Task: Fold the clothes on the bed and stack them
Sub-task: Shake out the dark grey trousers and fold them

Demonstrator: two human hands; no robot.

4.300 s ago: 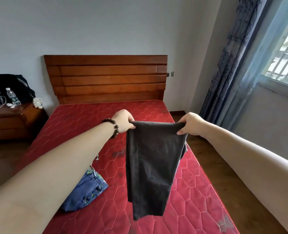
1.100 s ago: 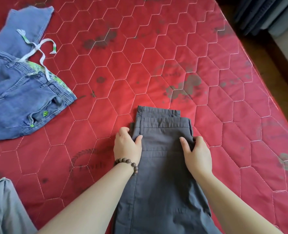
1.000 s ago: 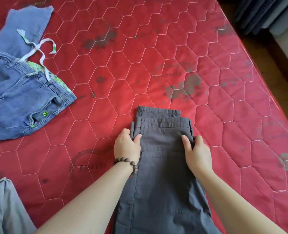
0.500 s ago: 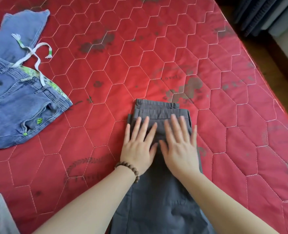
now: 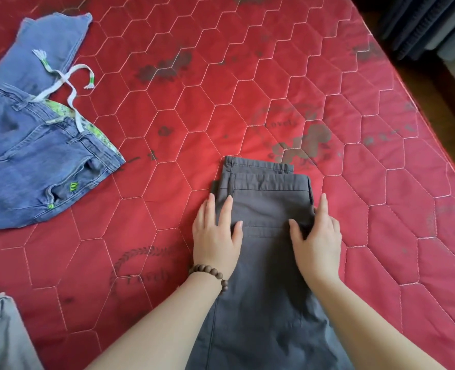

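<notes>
Red quilted mattress [image 5: 194,116] is bearing grey trousers [image 5: 266,289]; left hand [image 5: 215,236] and right hand [image 5: 315,241] are pressing them, fingers straight, spread at either edge.

The left hand [image 5: 215,236] is laid flat, palm down, with its straight fingers [image 5: 227,209] pointed away from the body and the thumb spread to the inside; a bracelet of round brown wooden beads [image 5: 207,273] is worn at its wrist; the right hand [image 5: 315,240] is likewise held flat with fingers extended; both bare forearms are stretched forward from the lower edge.
</notes>
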